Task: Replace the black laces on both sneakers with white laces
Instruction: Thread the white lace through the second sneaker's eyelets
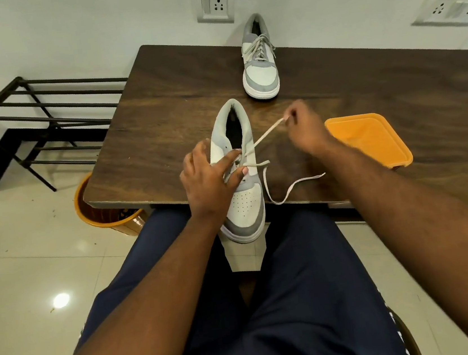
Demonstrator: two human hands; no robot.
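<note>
On the dark wooden desk (175,96) the near sneaker (238,176) lay toe toward me. My left hand (206,177) pressed its eyelets with straight fingers; my right hand (304,127) pinched the white lace (266,135), drawn away rightward.

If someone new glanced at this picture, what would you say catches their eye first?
Most striking is the near sneaker at the table's front edge, its toe overhanging: the left hand rests on its lacing while the right hand pinches a taut white lace out to the right. Next come the orange tray on the table's right side and the far sneaker, laced in white, by the wall.
</note>
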